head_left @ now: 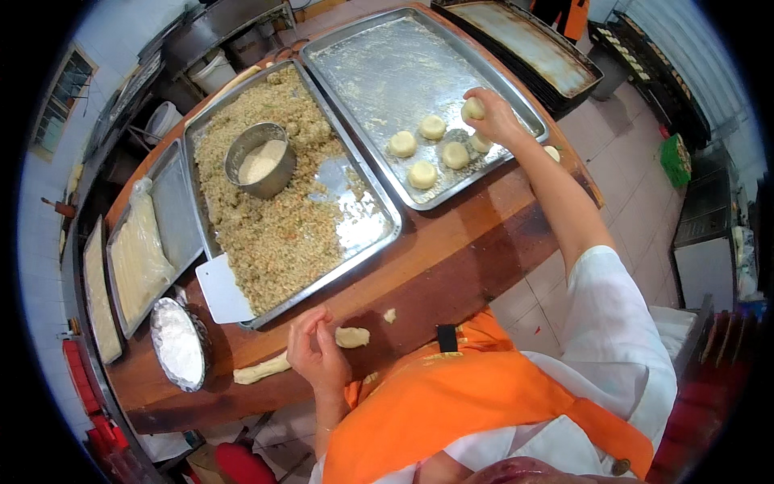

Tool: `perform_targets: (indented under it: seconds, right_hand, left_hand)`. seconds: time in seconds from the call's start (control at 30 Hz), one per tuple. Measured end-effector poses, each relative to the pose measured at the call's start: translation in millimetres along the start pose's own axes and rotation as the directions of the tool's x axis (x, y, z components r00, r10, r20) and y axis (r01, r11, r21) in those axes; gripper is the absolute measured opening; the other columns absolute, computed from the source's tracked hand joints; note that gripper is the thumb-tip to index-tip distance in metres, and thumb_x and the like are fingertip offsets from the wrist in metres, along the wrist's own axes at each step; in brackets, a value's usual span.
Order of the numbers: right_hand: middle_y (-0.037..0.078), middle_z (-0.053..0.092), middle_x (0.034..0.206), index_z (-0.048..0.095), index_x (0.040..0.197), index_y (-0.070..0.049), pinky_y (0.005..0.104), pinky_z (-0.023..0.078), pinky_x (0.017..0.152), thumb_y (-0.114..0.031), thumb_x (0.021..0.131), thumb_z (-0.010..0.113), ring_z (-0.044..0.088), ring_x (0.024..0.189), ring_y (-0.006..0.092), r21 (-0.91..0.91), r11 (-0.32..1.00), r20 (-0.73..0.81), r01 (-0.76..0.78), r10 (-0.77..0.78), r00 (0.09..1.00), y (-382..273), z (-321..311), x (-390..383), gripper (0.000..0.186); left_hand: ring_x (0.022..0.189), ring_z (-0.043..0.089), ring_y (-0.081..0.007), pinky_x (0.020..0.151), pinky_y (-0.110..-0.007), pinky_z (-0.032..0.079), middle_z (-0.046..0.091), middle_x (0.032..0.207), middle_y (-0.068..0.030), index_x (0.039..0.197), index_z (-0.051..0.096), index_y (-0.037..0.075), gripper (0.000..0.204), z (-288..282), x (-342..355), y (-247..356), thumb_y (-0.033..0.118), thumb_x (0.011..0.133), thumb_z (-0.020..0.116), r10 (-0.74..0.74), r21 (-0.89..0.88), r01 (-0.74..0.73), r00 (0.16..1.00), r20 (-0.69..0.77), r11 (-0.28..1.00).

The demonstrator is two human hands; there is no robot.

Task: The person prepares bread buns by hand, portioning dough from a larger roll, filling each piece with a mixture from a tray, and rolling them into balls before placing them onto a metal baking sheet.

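Upper centre of frame: five pale buns (432,127) are set on a metal tray (379,73), grouped toward its lower end; most of the tray is uncovered, so an early stage is judged. A sixth bun (473,108) is gripped in the fingers of the right hand (496,121), over the tray. Left hand (318,347), lower centre: fingers loosely curled; whether anything is pinched cannot be told. Near it, a dough strip (262,369) and a torn lump (352,337) are left unshaped on the wooden table (459,258). Much grain mix (278,250) is left, centre left: coarse, moist-looking, brownish, spread around a round metal bowl (278,181). Buns are squat, smooth, rounded. Flour (177,343), lower left, is white, powdery.
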State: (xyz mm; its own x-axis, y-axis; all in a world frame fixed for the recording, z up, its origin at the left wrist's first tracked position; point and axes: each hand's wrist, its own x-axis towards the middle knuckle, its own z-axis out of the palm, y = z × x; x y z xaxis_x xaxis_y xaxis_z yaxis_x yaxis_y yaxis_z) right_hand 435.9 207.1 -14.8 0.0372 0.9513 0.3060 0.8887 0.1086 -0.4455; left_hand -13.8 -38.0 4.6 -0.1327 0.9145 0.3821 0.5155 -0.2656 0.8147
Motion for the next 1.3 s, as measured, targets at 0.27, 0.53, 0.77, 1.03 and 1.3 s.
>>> perform_targets:
  seconds: [0.27, 0.53, 0.77, 1.03, 1.3]
  right_hand:
    - [0.012, 0.065, 0.118, 0.064, 0.117, -0.011, 0.0395, 0.049, 0.097, -0.011, 0.077, 0.081, 0.063, 0.108, 0.0307, -0.098, 0.995, 0.164, -0.022, 0.038, 0.986, 13.6, 28.5, 27.5, 0.044]
    - [0.006, 0.065, 0.112, 0.063, 0.123, -0.008, 0.0323, 0.051, 0.089, -0.018, 0.077, 0.086, 0.062, 0.103, 0.0177, 0.326, 0.896, 0.146, -0.3, 0.266, 0.953, 81.4, -2.1, 53.4, 0.052]
    - [0.016, 0.07, 0.114, 0.064, 0.132, -0.017, 0.0392, 0.049, 0.097, -0.027, 0.077, 0.082, 0.065, 0.11, 0.0314, -0.236, 0.97, 0.15, -0.062, 0.099, 0.984, 109.7, 20.5, 48.0, 0.059]
    - [0.012, 0.073, 0.092, 0.071, 0.102, -0.004, 0.0333, 0.055, 0.076, -0.019, 0.088, 0.072, 0.069, 0.081, 0.0217, 0.233, 0.918, -0.347, -0.32, 0.386, 0.855, 102.1, -71.9, -42.4, 0.021]
    - [0.017, 0.067, 0.116, 0.068, 0.109, -0.004, 0.0411, 0.052, 0.092, -0.018, 0.085, 0.073, 0.065, 0.107, 0.0326, -0.001, 0.887, -0.031, -0.462, 0.462, 0.886, 100.0, -97.0, -178.1, 0.028]
  left_hand:
    - [0.084, 0.066, -0.0231, 0.076, -0.032, 0.053, 0.069, 0.1, -0.0144, 0.102, 0.068, -0.002, 0.017, 3.6, 9.8, -9.2, -0.004, 0.092, 0.054, -0.049, 0.009, 0.048, 0.998, 0.028, 0.999]
    - [0.082, 0.065, -0.0222, 0.075, -0.032, 0.055, 0.068, 0.098, -0.0142, 0.101, 0.068, -0.002, 0.016, 19.6, 13.0, -7.3, -0.006, 0.093, 0.054, -0.086, -0.023, 0.086, 0.996, 0.038, 0.996]
    - [0.082, 0.066, -0.0217, 0.076, -0.033, 0.055, 0.068, 0.097, -0.0147, 0.101, 0.068, -0.003, 0.017, 25.7, 15.2, -6.0, -0.006, 0.093, 0.053, -0.066, -0.003, 0.066, 0.996, 0.067, 0.998]
    - [0.084, 0.065, -0.0221, 0.078, -0.033, 0.053, 0.067, 0.101, -0.0144, 0.102, 0.067, -0.004, 0.017, 27.4, 19.5, -5.1, -0.003, 0.095, 0.052, -0.044, -0.065, 0.049, 0.996, 0.072, 0.997]
    - [0.084, 0.065, -0.0213, 0.078, -0.033, 0.053, 0.067, 0.099, -0.0137, 0.101, 0.067, -0.003, 0.016, 34.8, 6.6, 13.0, -0.005, 0.094, 0.053, 0.041, -0.127, -0.025, 0.992, 0.12, 0.992]
